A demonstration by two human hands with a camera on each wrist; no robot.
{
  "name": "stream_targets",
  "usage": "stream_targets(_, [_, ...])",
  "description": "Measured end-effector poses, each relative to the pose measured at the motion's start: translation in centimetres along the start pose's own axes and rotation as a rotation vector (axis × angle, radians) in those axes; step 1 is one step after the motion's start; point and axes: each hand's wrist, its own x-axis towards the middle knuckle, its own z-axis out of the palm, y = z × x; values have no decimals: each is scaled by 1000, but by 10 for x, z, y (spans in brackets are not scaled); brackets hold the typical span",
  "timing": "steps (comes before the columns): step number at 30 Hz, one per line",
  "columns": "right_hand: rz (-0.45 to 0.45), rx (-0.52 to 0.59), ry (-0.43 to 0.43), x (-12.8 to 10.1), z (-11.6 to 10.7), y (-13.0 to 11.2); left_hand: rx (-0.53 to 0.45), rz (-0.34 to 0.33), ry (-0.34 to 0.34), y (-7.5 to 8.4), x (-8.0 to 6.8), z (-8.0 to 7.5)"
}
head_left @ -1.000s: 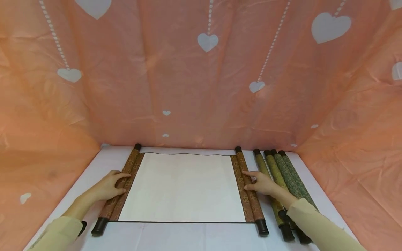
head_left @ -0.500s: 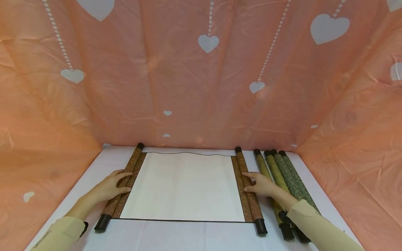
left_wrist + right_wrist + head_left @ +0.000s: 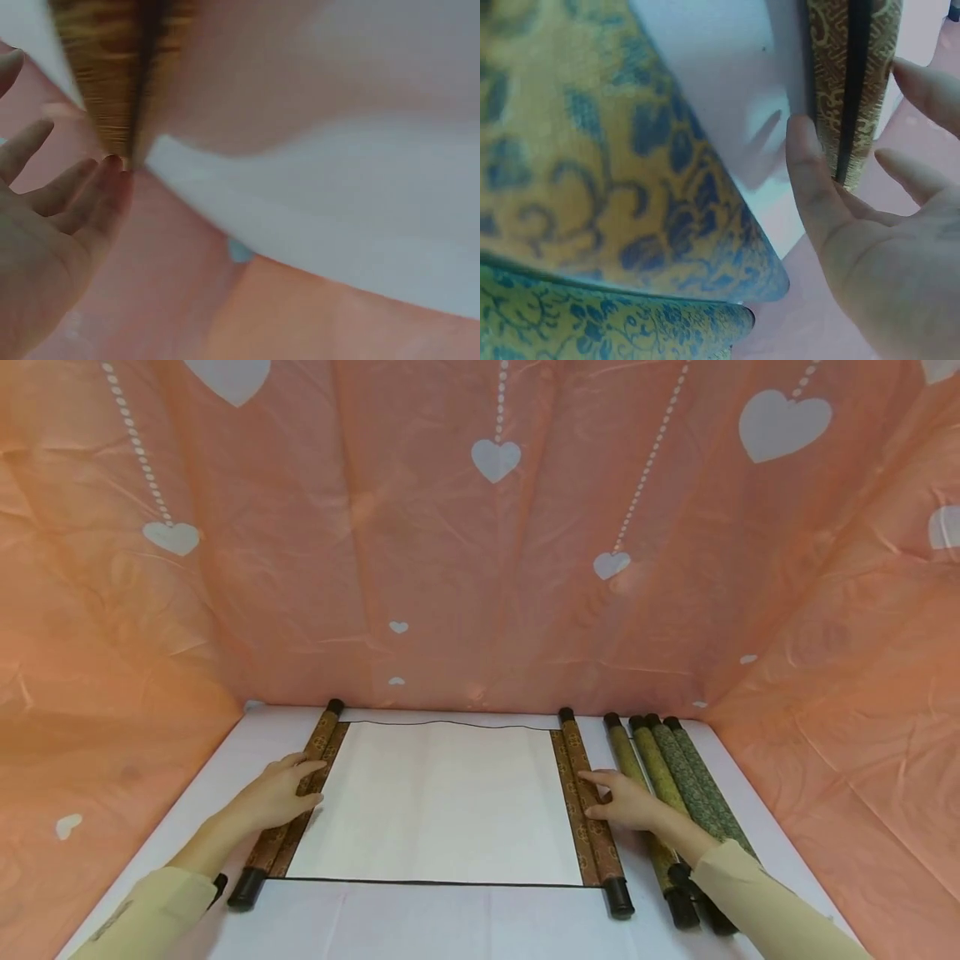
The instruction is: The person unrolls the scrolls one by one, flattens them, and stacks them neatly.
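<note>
Evidently to keep the unrolled cream paper scroll with brown brocade rollers [image 3: 438,806] flat on the white table [image 3: 225,777], the left hand [image 3: 273,797] and right hand [image 3: 626,802] press its rollers with straight, relaxed fingers.

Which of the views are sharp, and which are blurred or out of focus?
Head view: sharp, evenly lit, open scroll clear. Left wrist view: strongly blurred, brown roller smeared. Right wrist view: the near patterned scroll soft, the right hand fairly clear.
</note>
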Motion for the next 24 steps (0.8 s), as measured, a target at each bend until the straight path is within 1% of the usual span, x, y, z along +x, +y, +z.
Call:
stream_targets(4, [-9, 51, 33, -6, -6, -5, -2, 33, 40, 19, 12, -6])
stream_targets(7, [0, 69, 89, -11, -13, -10, -19, 72, 79, 36, 26, -13])
stream_targets(11, [23, 90, 176, -19, -25, -13, -97, 99, 113, 61, 45, -18])
stream_targets(13, [30, 99, 225, -24, -31, -13, -153, 99, 114, 76, 55, -18])
stream_targets(15, [35, 104, 271, -31, -37, -11, -212, 101, 115, 92, 64, -17])
stream_targets(18, [52, 101, 328, -42, -44, -7, -270, 105, 120, 117, 79, -12])
stream_targets(21, [93, 93, 362, -54, -48, 1, -330, 116, 110, 143, 91, -4])
stream_targets(24, [139, 73, 373, -66, -51, 11, -383, 143, 89, 168, 101, 9])
